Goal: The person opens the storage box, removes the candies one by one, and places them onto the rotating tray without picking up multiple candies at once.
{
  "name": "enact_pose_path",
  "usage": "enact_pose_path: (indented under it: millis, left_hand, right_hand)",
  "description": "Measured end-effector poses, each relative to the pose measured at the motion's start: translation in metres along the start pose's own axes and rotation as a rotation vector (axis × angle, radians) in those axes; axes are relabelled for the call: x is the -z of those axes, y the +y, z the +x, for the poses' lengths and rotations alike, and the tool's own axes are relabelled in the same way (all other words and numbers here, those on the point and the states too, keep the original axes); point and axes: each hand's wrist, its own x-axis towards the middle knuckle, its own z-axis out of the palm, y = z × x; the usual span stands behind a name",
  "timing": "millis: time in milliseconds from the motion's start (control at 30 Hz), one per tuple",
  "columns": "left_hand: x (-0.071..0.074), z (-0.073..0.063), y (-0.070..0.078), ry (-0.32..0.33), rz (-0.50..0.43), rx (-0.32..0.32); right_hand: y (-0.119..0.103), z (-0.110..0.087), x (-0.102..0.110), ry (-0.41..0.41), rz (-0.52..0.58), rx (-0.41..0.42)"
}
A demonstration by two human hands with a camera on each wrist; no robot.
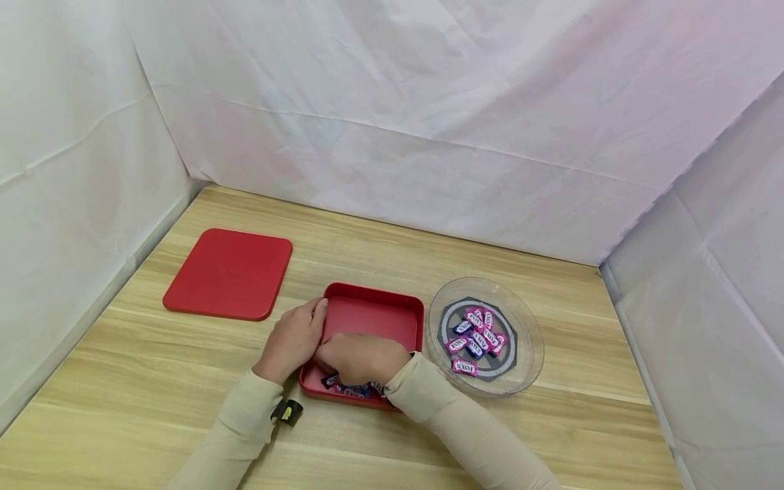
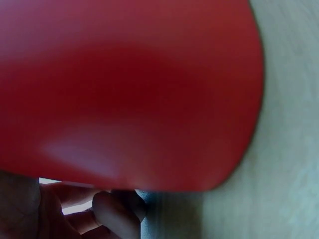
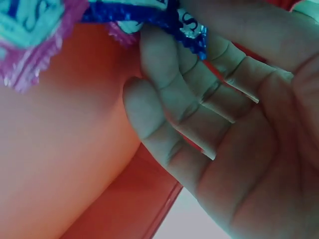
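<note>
A shallow red box (image 1: 373,318) stands on the table, with several wrapped candies (image 1: 354,392) at its near side. At the box's left wall, my left hand (image 1: 296,340) grips the rim; the left wrist view shows the red box side (image 2: 129,99) close up, with fingers (image 2: 115,214) below it. My right hand (image 1: 364,357) reaches down inside the box. Seen from the right wrist, its fingers bend toward the thumb and pinch a blue-wrapped candy (image 3: 193,35). A pink-wrapped candy (image 3: 35,45) lies nearby. The right fingertips are partly hidden in the head view.
Right of the box, close to its wall, stands a round clear bowl (image 1: 531,344) holding several pink and blue candies (image 1: 479,340). A flat red lid (image 1: 231,273) lies at the back left of the wooden table (image 1: 588,415). White cloth walls (image 1: 392,102) enclose the back and sides.
</note>
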Motion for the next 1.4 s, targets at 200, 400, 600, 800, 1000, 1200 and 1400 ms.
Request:
enact_pose_path:
  millis: [200, 400, 600, 800, 1000, 1200, 1400]
  left_hand:
    - [0.0, 0.0, 0.0, -0.013, 0.004, 0.018]
    - [0.001, -0.001, 0.0, -0.015, 0.031, 0.026]
    - [0.001, -0.001, 0.001, -0.013, 0.022, 0.033]
    - [0.001, -0.002, 0.002, -0.008, 0.027, 0.035]
    - [0.001, -0.002, 0.001, -0.017, 0.019, 0.043]
    - [0.0, -0.002, 0.002, -0.019, 0.017, 0.042]
    - [-0.001, -0.002, 0.002, -0.017, 0.014, 0.042]
  right_hand:
    - [0.004, -0.01, 0.01, 0.026, 0.06, 0.004]
    - [0.014, -0.024, 0.021, 0.078, 0.171, -0.045]
    - [0.03, -0.047, 0.033, 0.149, 0.243, -0.105]
    - [0.047, -0.076, 0.044, 0.215, 0.294, -0.161]
    - [0.073, -0.104, 0.041, 0.284, 0.311, -0.23]
    - [0.102, -0.134, 0.031, 0.35, 0.352, -0.288]
    - [0.124, -0.156, 0.018, 0.387, 0.352, -0.338]
